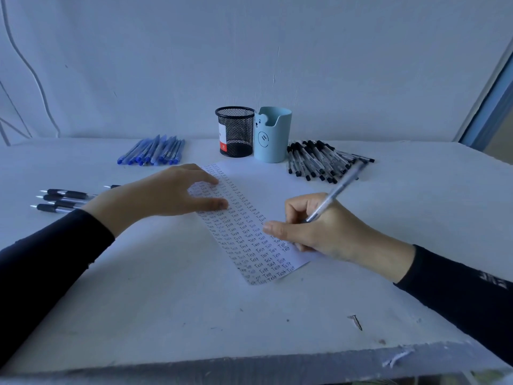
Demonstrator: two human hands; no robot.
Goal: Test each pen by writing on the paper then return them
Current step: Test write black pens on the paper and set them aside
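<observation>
A white sheet of paper (266, 187) lies in the middle of the table, its left strip filled with rows of the word "Test". My left hand (169, 191) rests flat on the sheet's upper left part, fingers straight. My right hand (316, 226) grips a clear pen (338, 187) with a dark cap end, its tip hidden under my fingers at the paper's right side. Behind the paper stand a black mesh cup (236, 132) and a light blue cup (273, 134).
Several blue pens (154, 151) lie at the back left, and a pile of black-capped pens (324, 159) at the back right. Several dark retractable pens (61, 200) lie at the left, partly behind my left arm. The table's front edge (249, 365) is chipped.
</observation>
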